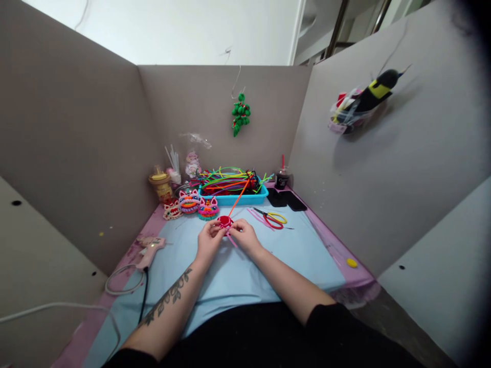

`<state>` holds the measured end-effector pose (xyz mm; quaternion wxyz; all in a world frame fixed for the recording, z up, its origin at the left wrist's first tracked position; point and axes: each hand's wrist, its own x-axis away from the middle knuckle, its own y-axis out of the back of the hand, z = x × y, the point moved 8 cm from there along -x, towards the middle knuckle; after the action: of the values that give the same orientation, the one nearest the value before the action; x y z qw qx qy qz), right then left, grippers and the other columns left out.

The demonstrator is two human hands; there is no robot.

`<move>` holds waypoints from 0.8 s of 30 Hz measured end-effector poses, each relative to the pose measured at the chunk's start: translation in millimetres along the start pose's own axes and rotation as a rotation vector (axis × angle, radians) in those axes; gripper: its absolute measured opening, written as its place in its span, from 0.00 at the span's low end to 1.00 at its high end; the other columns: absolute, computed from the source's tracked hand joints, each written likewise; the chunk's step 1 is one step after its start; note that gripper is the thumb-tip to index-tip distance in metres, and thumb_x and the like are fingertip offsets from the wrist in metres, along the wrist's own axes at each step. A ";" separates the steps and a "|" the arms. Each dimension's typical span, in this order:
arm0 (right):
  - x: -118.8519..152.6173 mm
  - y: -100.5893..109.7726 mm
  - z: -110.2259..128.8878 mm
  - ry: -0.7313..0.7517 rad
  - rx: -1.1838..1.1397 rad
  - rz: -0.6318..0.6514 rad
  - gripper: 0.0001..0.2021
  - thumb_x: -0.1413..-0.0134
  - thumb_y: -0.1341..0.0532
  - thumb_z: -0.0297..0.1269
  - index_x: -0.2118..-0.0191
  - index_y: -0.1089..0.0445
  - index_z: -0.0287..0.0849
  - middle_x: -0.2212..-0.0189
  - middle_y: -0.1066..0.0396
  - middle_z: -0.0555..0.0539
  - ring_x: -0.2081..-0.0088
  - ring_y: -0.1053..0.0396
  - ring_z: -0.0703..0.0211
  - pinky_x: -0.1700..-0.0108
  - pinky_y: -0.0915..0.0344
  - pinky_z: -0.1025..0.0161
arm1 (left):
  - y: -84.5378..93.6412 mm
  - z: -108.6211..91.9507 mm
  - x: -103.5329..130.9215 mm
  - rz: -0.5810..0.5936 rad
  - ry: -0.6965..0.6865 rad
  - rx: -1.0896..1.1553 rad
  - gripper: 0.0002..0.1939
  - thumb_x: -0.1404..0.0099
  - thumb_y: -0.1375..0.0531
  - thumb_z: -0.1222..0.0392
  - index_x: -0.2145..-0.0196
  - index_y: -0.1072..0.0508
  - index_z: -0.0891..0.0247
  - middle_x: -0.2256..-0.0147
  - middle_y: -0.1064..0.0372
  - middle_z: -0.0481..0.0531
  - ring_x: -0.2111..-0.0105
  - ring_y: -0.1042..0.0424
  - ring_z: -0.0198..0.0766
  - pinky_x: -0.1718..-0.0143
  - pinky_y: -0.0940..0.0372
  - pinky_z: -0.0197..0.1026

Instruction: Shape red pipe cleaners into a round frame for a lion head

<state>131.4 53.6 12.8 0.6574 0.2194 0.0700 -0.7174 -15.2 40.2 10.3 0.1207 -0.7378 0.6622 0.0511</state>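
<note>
Between my two hands is a small red round piece of bent pipe cleaners [224, 221], with an orange pipe cleaner [238, 198] sticking up from it and a pink end pointing down. My left hand [209, 238] pinches its left side. My right hand [245, 236] has its fingers closed on the right side, near the pink strand. Just beyond my left hand sit several finished animal faces [208, 208] in pink, purple and orange. To the right of my right hand lie scissors [273, 220] with red and yellow handles, beside loose pink pipe cleaners [261, 219].
A blue tray [233, 200] heaped with colourful pipe cleaners stands at the back. Two dark phones [294, 200] and a drink cup [282, 179] are at the back right. A pink glue gun [152, 251] with its cord lies left. Grey partitions [226, 148] enclose the table.
</note>
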 end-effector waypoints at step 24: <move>15.3 -7.9 39.6 0.632 0.631 0.234 0.11 0.48 0.45 0.27 0.61 0.29 0.46 0.63 0.30 0.46 0.59 0.39 0.54 0.55 0.41 0.56 | -16.4 0.5 -2.8 0.391 -0.251 -0.408 0.14 0.42 0.43 0.61 0.57 0.30 0.63 0.61 0.29 0.54 0.63 0.30 0.39 0.60 0.36 0.41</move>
<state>114.4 25.2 40.5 0.5815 0.6234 0.0199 -0.5223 0.7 44.5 12.3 0.0389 -0.5933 0.7477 0.2958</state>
